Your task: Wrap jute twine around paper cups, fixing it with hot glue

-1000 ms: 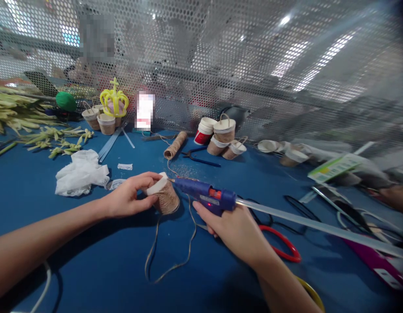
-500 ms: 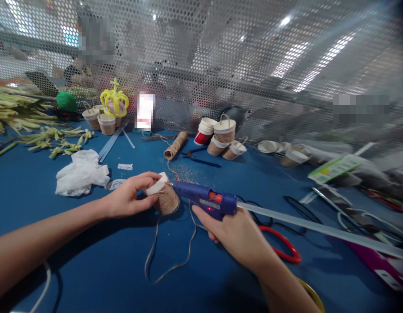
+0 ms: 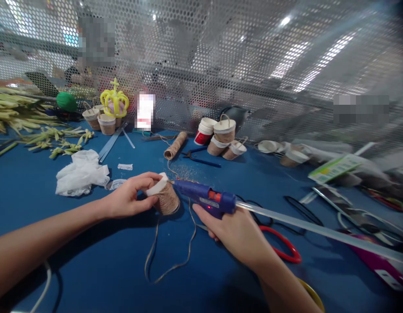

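Note:
My left hand (image 3: 133,194) grips a small paper cup (image 3: 168,200) by its white rim; twine is wound round the cup's side and it lies tilted. In my right hand (image 3: 226,226) is a blue hot glue gun (image 3: 201,194), its red light lit and a long clear glue stick (image 3: 286,221) sticking out of the back. The nozzle points left at the cup, close to the twine near its rim; whether it touches I cannot tell. A loose length of twine (image 3: 188,256) hangs from the cup and loops over the blue table.
Behind the cup lie a twine roll (image 3: 176,145) and blue-handled pliers (image 3: 201,161). Several twine-wrapped cups (image 3: 225,130) stand farther back. White crumpled cloth (image 3: 82,174) lies left. Red-handled scissors (image 3: 283,248) and cables sit right. A perforated metal screen (image 3: 188,56) closes off the back.
The glue gun has shifted very slightly, its nozzle drawing a little to the right along the cup. My left hand and the cup stay nearly still.

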